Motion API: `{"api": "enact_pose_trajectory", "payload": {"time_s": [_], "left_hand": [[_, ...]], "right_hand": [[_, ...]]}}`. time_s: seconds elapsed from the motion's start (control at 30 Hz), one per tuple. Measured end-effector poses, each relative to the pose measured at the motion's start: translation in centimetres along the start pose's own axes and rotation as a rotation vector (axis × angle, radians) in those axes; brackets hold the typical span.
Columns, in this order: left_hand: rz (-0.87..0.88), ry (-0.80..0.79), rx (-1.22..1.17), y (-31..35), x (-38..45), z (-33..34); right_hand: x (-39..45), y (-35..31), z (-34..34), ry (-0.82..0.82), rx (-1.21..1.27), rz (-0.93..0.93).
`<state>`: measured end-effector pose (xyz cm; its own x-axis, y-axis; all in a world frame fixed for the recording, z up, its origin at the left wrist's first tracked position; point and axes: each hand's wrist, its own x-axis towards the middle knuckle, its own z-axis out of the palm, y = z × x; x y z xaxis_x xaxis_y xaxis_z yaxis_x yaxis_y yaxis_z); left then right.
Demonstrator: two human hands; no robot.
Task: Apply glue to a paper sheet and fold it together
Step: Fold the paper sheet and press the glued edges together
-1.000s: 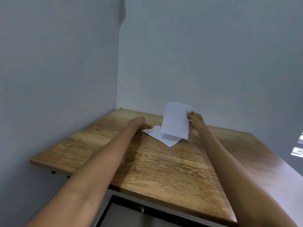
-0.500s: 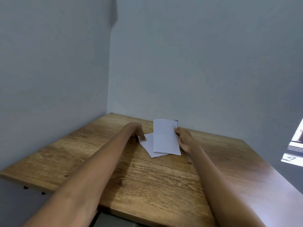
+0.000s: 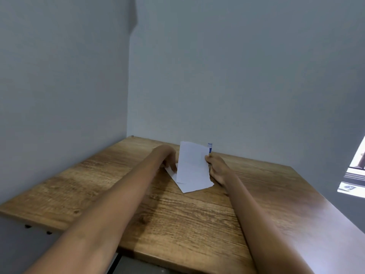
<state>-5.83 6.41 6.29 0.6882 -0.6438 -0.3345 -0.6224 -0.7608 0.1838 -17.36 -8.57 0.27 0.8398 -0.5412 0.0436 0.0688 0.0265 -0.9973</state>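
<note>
While the upper half of the white paper sheet (image 3: 192, 165) stands raised and leaning over its lower half, which lies flat on the wooden table (image 3: 177, 224), the step in hand appears to be the closing of the fold. To do it well, the raised flap should be lowered squarely so that its free edge meets the edge of the flat half, and pressure should run outward from the crease, so that any glue between the layers spreads evenly and no air pocket or wrinkle is trapped; whether glue is already on the inner face cannot be told from this view. The flat half projects toward the near side and lies slightly askew to the table edge. At the sheet's right edge, the right hand (image 3: 216, 169) pinches the raised flap between thumb and fingers, and the same hand grips a blue-and-white glue stick (image 3: 210, 148), whose tip rises above the knuckles just beside the paper's upper corner. At the sheet's left edge, the left hand (image 3: 167, 158) rests with fingers pressed down on the flat half, anchoring it; how far those fingers are spread cannot be told. Grey walls (image 3: 237, 76) close off the far corner behind the table.
</note>
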Motion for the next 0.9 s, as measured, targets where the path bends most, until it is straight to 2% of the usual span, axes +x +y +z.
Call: {"api": "enact_pose_trajectory", "payload": {"time_s": [0.27, 0.37, 0.47, 0.6, 0.73, 0.9], "left_hand": [[0.050, -0.011, -0.164, -0.8, 0.1, 0.4], [0.075, 0.004, -0.391, -1.2, 0.0, 0.4], [0.101, 0.060, -0.776, -1.8, 0.1, 0.7], [0.140, 0.246, -1.265, -2.3, 0.5, 1.8], [0.112, 0.317, -1.482, -2.0, 1.3, 3.2], [0.102, 0.393, -1.624, -1.8, 2.5, 3.8]], "right_hand": [[-0.1, -0.2, -0.1, 0.019, -0.051, 0.074], [-0.2, -0.3, 0.2, 0.024, -0.072, 0.072], [-0.4, -0.3, 0.2, 0.032, -0.079, 0.067], [-0.5, -0.4, 0.4, 0.048, -0.079, 0.070], [-0.6, -0.4, -0.1, 0.057, 0.013, 0.069], [-0.4, -2.0, -0.5, 0.125, 0.256, -0.061]]}}
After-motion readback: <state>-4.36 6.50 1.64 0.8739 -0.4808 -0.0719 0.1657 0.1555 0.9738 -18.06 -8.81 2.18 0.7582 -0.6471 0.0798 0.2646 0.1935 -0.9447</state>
